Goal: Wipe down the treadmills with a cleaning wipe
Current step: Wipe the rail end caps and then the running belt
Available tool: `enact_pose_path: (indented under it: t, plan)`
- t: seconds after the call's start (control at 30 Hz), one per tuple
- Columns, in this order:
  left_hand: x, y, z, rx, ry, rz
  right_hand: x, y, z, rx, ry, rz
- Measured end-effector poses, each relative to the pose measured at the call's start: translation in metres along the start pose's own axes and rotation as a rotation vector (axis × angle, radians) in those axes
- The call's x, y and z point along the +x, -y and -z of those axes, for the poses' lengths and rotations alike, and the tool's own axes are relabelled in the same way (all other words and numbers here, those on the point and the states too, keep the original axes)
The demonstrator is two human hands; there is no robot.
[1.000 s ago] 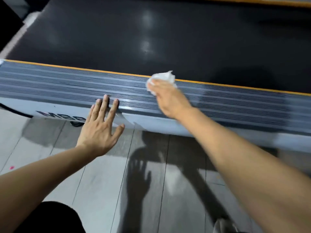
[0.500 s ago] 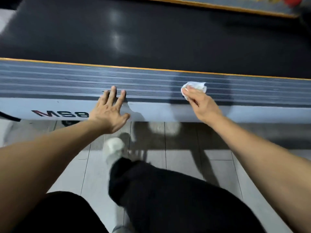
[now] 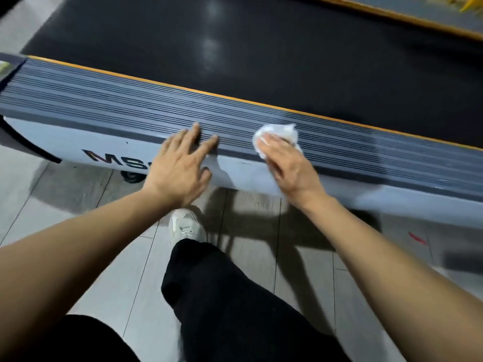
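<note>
A treadmill lies across the view, with a black belt (image 3: 235,48) and a grey ribbed side rail (image 3: 104,100) edged in orange. A crumpled white wipe (image 3: 279,134) lies on the rail under my right hand (image 3: 287,168), whose straight fingers press it down. My left hand (image 3: 180,163) is spread flat, fingertips resting on the rail's near edge, a short way left of the wipe.
The treadmill's white side panel (image 3: 65,142) carries dark lettering. Below it is a pale tiled floor (image 3: 65,205). My dark trouser leg (image 3: 235,296) and white shoe (image 3: 185,226) stand just in front of the treadmill. A second orange-edged rail (image 3: 392,9) runs at the far top right.
My right hand slid the wipe from the orange edge toward the rail's near edge. My left hand stayed on the rail. My leg and shoe stepped into view.
</note>
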State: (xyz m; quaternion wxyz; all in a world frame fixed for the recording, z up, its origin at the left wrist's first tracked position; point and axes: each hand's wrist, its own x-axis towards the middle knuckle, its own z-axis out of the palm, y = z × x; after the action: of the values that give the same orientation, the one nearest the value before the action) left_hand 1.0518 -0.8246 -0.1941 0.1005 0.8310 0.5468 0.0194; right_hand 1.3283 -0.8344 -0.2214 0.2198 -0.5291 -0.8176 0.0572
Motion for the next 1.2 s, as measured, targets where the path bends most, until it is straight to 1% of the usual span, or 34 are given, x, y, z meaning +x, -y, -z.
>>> enact_pose_path:
  t: [0.07, 0.1, 0.2, 0.27, 0.33, 0.47, 0.53, 0.6, 0.7, 0.83, 0.9, 1.0, 1.03, 1.13, 1.2]
  plan:
    - [-0.006, 0.036, 0.001, 0.028, -0.016, 0.119, -0.032, -0.026, 0.021, -0.047, -0.058, -0.104]
    - [-0.008, 0.052, 0.0, 0.031, -0.02, 0.138, -0.048, -0.037, 0.033, -0.066, -0.072, -0.167]
    - [-0.011, 0.075, -0.01, 0.038, -0.018, 0.076, -0.071, -0.048, 0.048, -0.129, -0.058, -0.326]
    - [-0.009, 0.074, -0.016, 0.024, -0.013, 0.084, -0.061, -0.033, 0.038, -0.139, -0.069, -0.4]
    - [-0.008, 0.073, -0.016, 0.021, -0.021, 0.094, -0.036, -0.002, 0.017, -0.122, -0.068, -0.362]
    - [-0.011, 0.072, -0.016, 0.028, -0.041, 0.121, 0.042, 0.077, -0.044, -0.029, -0.021, -0.158]
    - [-0.017, 0.069, -0.015, -0.049, -0.053, 0.13, 0.08, 0.111, -0.069, -0.007, 0.0, -0.051]
    - [-0.021, 0.068, -0.016, -0.103, -0.048, 0.132, 0.102, 0.129, -0.082, 0.006, 0.016, -0.012]
    - [-0.024, 0.069, -0.004, -0.078, 0.036, 0.142, 0.1, 0.125, -0.074, 0.059, 0.077, -0.012]
    - [-0.012, 0.069, 0.026, -0.047, 0.252, 0.156, 0.077, 0.106, -0.055, 0.037, 0.096, -0.078]
    - [-0.011, 0.064, 0.037, -0.022, 0.349, 0.16, 0.063, 0.095, -0.05, 0.028, 0.028, -0.129]
    - [-0.006, 0.054, 0.045, 0.014, 0.376, 0.175, 0.033, 0.068, -0.04, 0.069, -0.132, -0.268]
    - [-0.005, 0.055, 0.049, 0.001, 0.401, 0.181, 0.023, 0.059, -0.036, 0.083, -0.163, -0.319]
    - [-0.003, 0.062, 0.059, 0.004, 0.486, 0.18, -0.006, 0.039, -0.014, 0.044, -0.179, -0.419]
    - [0.003, 0.066, 0.06, 0.005, 0.53, 0.169, -0.006, 0.017, 0.001, 0.017, -0.174, -0.469]
